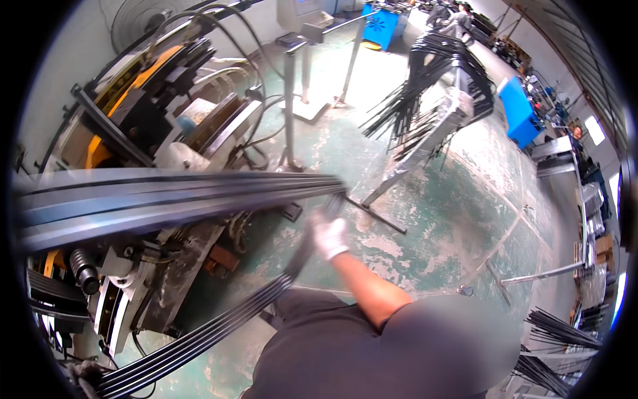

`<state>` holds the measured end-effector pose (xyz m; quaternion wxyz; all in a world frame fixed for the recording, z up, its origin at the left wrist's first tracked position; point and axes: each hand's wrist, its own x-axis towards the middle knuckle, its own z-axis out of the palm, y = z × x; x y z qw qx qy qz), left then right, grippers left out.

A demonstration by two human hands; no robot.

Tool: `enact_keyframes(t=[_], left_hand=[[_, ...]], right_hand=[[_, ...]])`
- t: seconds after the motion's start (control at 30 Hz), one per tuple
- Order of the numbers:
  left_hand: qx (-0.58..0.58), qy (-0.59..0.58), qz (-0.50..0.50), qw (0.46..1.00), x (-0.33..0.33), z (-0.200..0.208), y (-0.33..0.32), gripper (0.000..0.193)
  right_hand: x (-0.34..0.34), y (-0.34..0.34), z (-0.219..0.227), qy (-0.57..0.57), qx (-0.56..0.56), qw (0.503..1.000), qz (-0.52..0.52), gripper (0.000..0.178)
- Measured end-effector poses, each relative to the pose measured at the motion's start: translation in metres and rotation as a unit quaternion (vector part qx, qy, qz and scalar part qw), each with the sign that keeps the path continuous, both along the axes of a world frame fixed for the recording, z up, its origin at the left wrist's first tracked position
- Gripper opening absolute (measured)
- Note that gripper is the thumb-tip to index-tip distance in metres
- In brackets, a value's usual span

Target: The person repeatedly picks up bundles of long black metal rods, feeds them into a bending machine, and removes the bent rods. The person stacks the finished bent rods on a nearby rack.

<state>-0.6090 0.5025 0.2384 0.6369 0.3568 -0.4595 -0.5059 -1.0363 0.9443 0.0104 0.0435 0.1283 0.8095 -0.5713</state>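
My right hand (328, 238), in a white glove, is closed round a bundle of long black strips (219, 336), with the fingers partly blurred. The bundle slants from the lower left up to my hand. Beyond it, near the hand, the strips bend sharply. From that bend a wide, motion-blurred run of dark, shiny strips (166, 203) stretches to the left edge, close in front of me. My left hand does not show.
A machine with yellow parts (143, 76) and hoses stands at the left. Ahead, a metal rack (425, 156) carries many black strips (438, 66). Blue bins (518, 113) stand farther off. More strips (561, 329) lie at the lower right. A person (458, 23) is in the background.
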Motion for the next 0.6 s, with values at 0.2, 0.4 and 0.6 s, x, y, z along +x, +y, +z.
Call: enact_keyframes(t=[0.2, 0.4, 0.6], left_hand=[[0.276, 0.047, -0.366, 0.887, -0.174, -0.145, 0.216, 0.028], [0.425, 0.041, -0.487, 0.762, -0.308, -0.247, 0.403, 0.028], [0.45, -0.049, -0.544, 0.706, -0.427, -0.195, 0.523, 0.038]], right_hand=[[-0.112, 0.269, 0.057, 0.246, 0.125, 0.921, -0.274, 0.036], [-0.274, 0.448, 0.127, 0.266, 0.307, 0.876, -0.26, 0.034], [-0.487, 0.521, 0.131, 0.072, 0.449, 0.874, -0.17, 0.048]])
